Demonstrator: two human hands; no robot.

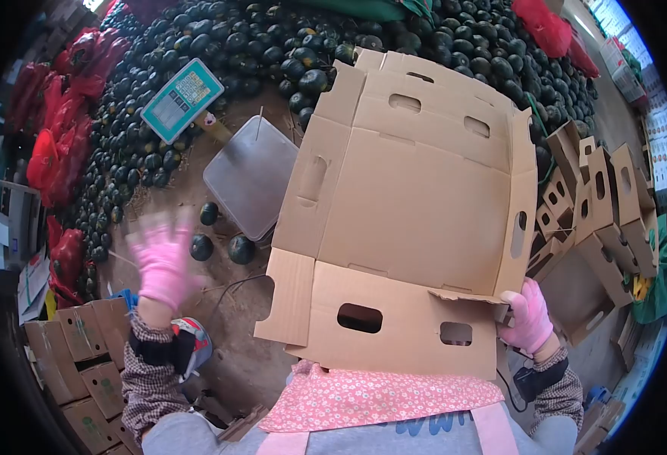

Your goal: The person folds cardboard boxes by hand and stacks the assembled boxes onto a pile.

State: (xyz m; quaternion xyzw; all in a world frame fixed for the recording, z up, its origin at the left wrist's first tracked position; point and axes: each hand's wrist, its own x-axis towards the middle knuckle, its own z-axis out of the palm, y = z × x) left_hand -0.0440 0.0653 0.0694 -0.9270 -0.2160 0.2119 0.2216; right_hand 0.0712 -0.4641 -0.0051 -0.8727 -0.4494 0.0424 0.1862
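A large unfolded cardboard box blank (417, 205) with oval hand holes is spread out in front of my lap. Its right and near flaps are partly raised. My right hand (527, 317), in a pink glove, is closed on the box at its near right corner, where two flaps meet. My left hand (163, 258), also gloved in pink, is held up to the left of the box, apart from it. Its fingers are spread and slightly blurred, with nothing in them. Three dark green squashes, one of them a round squash (241, 249), lie on the floor between that hand and the box.
Beyond the box stands a platform scale (251, 178) with a teal display (182, 100). A big heap of green squashes (235, 45) fills the back. Folded cardboard boxes (602, 201) lie to the right, closed cartons (83, 341) at lower left. Red net bags (68, 144) line the left.
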